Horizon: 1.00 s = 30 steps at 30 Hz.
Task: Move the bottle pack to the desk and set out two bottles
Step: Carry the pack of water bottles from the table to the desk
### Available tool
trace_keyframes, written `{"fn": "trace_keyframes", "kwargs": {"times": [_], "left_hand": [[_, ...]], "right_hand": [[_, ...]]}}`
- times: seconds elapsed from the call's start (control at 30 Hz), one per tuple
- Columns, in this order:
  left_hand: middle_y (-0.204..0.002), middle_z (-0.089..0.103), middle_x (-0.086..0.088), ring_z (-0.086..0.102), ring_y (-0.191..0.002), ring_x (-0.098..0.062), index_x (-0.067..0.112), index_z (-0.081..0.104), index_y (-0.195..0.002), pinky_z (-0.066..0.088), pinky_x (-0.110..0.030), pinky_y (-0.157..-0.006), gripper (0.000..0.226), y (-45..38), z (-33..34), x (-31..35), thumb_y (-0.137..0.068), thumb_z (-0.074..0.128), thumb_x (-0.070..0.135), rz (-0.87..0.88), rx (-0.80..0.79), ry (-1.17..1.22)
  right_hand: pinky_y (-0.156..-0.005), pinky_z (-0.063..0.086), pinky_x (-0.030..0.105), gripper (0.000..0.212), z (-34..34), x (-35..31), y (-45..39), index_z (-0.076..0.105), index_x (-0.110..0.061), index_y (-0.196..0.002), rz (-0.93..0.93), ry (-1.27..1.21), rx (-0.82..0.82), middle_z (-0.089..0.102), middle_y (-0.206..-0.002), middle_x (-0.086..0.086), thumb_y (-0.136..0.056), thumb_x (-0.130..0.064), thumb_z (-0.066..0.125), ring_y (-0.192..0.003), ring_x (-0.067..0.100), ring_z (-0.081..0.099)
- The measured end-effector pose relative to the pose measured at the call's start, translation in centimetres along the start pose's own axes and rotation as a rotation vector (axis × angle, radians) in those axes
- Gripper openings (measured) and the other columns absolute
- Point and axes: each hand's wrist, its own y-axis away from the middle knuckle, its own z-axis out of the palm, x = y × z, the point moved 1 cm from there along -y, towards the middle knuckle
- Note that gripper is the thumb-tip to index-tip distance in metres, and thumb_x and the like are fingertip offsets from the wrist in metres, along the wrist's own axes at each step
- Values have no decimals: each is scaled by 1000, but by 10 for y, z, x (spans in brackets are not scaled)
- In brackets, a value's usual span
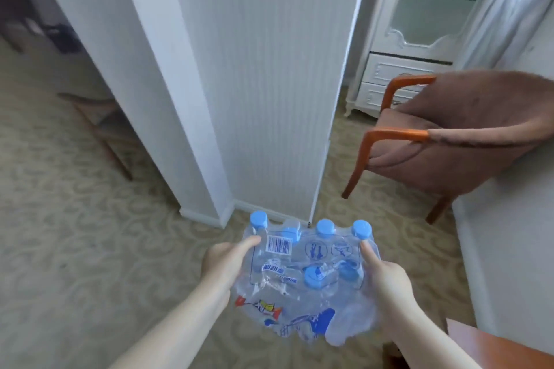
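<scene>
A shrink-wrapped bottle pack (pixel 302 275) of clear water bottles with blue caps hangs in front of me above the carpet, low in the middle of the head view. My left hand (pixel 226 263) grips its left side, thumb lying on the plastic near the barcode. My right hand (pixel 386 281) holds its right side, thumb pointing up toward a blue cap. The wrap is torn and crumpled over the top. The pack's underside is hidden.
A white ribbed wall column (pixel 269 84) stands straight ahead. A brown armchair (pixel 443 141) with orange wooden arms sits to the right, with a white cabinet (pixel 410 48) behind it. A reddish wooden corner (pixel 494 347) shows at bottom right. Patterned beige carpet (pixel 75 234) covers the floor.
</scene>
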Motion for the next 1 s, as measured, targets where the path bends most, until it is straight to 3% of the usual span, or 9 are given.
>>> {"fn": "trace_keyframes", "kwargs": {"times": [0.1, 0.2, 0.37, 0.47, 0.57, 0.7, 0.8, 0.93, 1.0], "left_hand": [[-44, 41, 9, 40, -38, -10, 20, 41, -48, 30, -28, -47, 47, -27, -86, 9, -65, 80, 41, 17, 150, 33], [-32, 28, 11, 27, -25, -8, 22, 30, -43, 25, -28, -45, 58, -53, -164, 14, -66, 80, 36, 13, 304, 100], [-52, 44, -3, 42, -47, -19, 13, 50, -61, 34, -29, -49, 38, -83, -262, 16, -66, 81, 35, -27, 477, 214], [-59, 51, -8, 48, -53, -22, 11, 58, -65, 39, -31, -55, 34, -105, -307, 18, -65, 81, 36, -57, 531, 293], [-53, 48, -6, 46, -49, -22, 8, 61, -64, 38, -31, -53, 34, -131, -339, 25, -63, 81, 36, -100, 584, 354], [-43, 43, -1, 43, -40, -20, 7, 59, -63, 35, -29, -49, 34, -163, -370, 39, -63, 80, 34, -132, 668, 473], [-32, 41, 5, 39, -26, -13, 10, 57, -55, 33, -24, -43, 34, -186, -395, 57, -63, 80, 33, -139, 724, 540], [-43, 49, -3, 46, -39, -19, 10, 60, -53, 39, -28, -49, 35, -218, -438, 79, -53, 78, 40, -120, 765, 603], [-37, 47, -1, 44, -33, -17, 15, 59, -40, 38, -24, -46, 34, -238, -464, 88, -56, 78, 38, -121, 776, 615]], "right_hand": [[-68, 43, 36, 77, 90, -29, 13, 64, 17, -100, -19, 54, -139, 64, -77, 12, -78, -57, 65, -70, 25, 57], [-76, 53, 43, 62, 175, -59, 33, 72, 8, -91, -42, 85, -258, 74, -97, 25, -78, -52, 70, -79, 34, 69], [-86, 54, 45, 49, 283, -103, 63, 76, -1, -86, -109, 154, -428, 74, -97, 26, -82, -49, 68, -92, 38, 70], [-78, 54, 44, 53, 344, -132, 66, 75, 3, -82, -118, 211, -502, 74, -94, 28, -81, -50, 70, -89, 42, 70], [-76, 56, 47, 52, 401, -163, 63, 74, 2, -81, -150, 285, -561, 74, -90, 26, -82, -49, 69, -82, 41, 71], [-86, 56, 53, 49, 473, -203, 56, 73, -1, -83, -223, 377, -642, 74, -88, 20, -85, -50, 64, -84, 39, 69], [-80, 56, 45, 48, 525, -237, 54, 71, -5, -74, -287, 426, -692, 72, -83, 17, -87, -51, 62, -80, 36, 67], [-85, 56, 48, 49, 596, -277, 60, 72, -2, -84, -296, 453, -771, 73, -90, 17, -85, -50, 64, -86, 38, 68], [-86, 56, 50, 48, 634, -293, 63, 71, -2, -85, -301, 446, -789, 73, -93, 18, -84, -49, 66, -88, 40, 69]]}}
